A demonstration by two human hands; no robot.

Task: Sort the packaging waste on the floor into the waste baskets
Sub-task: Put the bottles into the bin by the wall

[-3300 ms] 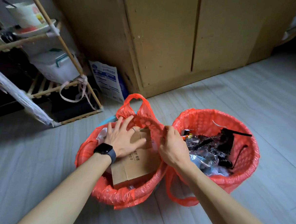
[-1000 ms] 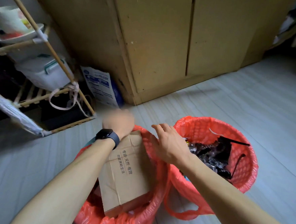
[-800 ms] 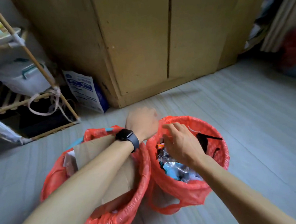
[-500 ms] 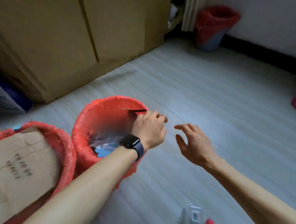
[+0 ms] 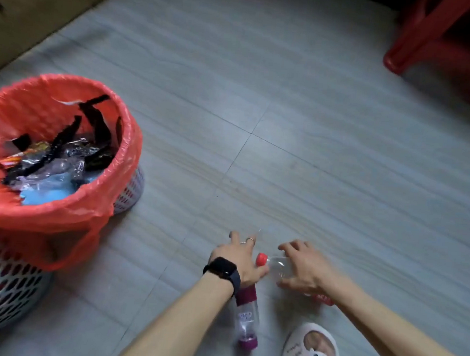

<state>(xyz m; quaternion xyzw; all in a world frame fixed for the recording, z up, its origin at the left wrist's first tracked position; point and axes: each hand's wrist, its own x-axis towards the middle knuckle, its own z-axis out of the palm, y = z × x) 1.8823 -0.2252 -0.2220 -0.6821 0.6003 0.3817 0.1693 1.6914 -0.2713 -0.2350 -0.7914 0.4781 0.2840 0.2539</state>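
Two plastic bottles lie on the grey floor near the bottom of the head view. My right hand [image 5: 306, 269] curls its fingers and thumb round the clear bottle with a red cap [image 5: 276, 264]. My left hand [image 5: 239, 257], a black watch on its wrist, reaches over the upper end of the clear bottle with a purple cap and label [image 5: 246, 317], fingers stretched forward; that end is hidden under the hand. At the left stands a perforated waste basket lined with a red bag [image 5: 58, 215], holding plastic wrappers and film.
A foot in a white slipper [image 5: 310, 352] is planted just behind the bottles. A red plastic stool [image 5: 443, 47] stands at the top right. A wooden cabinet [image 5: 31, 5] runs along the top left. Bare floor tiles lie between basket and stool.
The view swung right and down, away from the basket with the cardboard box. Both hands left the basket rims and came down to the two bottles on the floor.
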